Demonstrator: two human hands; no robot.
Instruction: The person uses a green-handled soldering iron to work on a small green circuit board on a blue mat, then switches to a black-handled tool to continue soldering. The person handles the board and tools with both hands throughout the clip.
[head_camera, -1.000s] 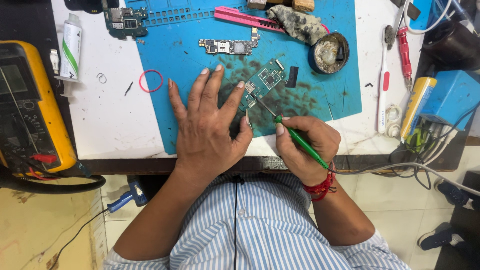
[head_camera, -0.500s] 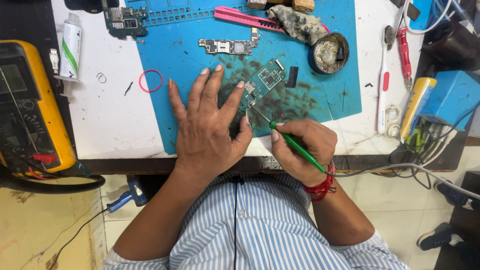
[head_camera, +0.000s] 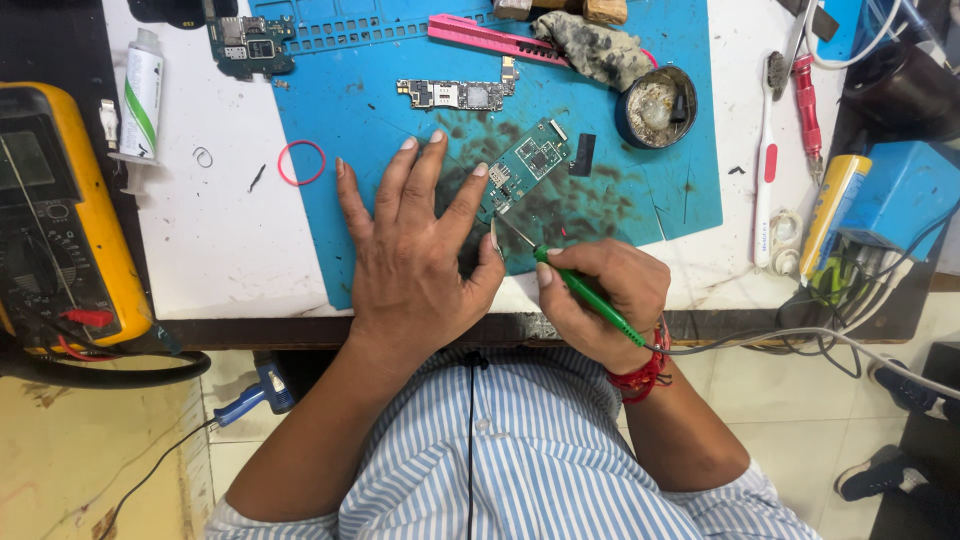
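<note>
My left hand (head_camera: 415, 255) lies flat on the blue work mat (head_camera: 350, 100), fingers spread, its fingertips pressing the near edge of a small green circuit board (head_camera: 532, 162). My right hand (head_camera: 600, 300) grips a green-handled soldering iron (head_camera: 580, 292). The iron's metal tip points up-left toward the board's near corner, just beside my left thumb. A grey cable runs from the iron off to the right.
A long narrow circuit board (head_camera: 455, 94), a pink cutter (head_camera: 490, 38), a dirty rag (head_camera: 595, 45) and a round tin (head_camera: 655, 105) lie on the mat's far side. A yellow multimeter (head_camera: 60, 220) stands at left, a white tube (head_camera: 140, 100) beside it, a toothbrush (head_camera: 767, 170) at right.
The soldering iron's tip has drawn back slightly toward me and to the left. My left hand stays pressed on the board.
</note>
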